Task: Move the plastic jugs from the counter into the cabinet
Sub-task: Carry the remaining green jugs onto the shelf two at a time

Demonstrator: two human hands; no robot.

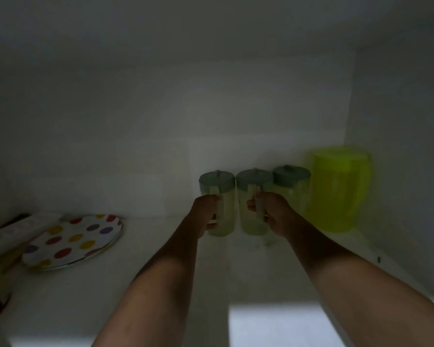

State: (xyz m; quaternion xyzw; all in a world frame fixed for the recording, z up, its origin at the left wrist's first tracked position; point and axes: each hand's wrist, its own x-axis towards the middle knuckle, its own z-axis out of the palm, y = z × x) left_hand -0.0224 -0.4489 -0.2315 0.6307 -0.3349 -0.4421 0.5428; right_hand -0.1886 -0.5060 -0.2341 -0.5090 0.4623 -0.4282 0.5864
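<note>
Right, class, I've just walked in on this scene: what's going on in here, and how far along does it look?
A person is reaching into a white cabinet with both arms. The left hand grips the handle of one pale green jug, and the right hand grips the handle of a second jug beside it. A third, matching jug already stands further right on the shelf, next to a larger bright green jug. A polka-dot plate lies on the left of the shelf. The two held jugs sit at the back, not yet released.

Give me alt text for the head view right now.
Both hands hold pale jugs by their handles inside a dim white cabinet: left hand on one jug, right hand on the next. A third jug and a bright green container stand further right; a spotted plate lies left.
</note>
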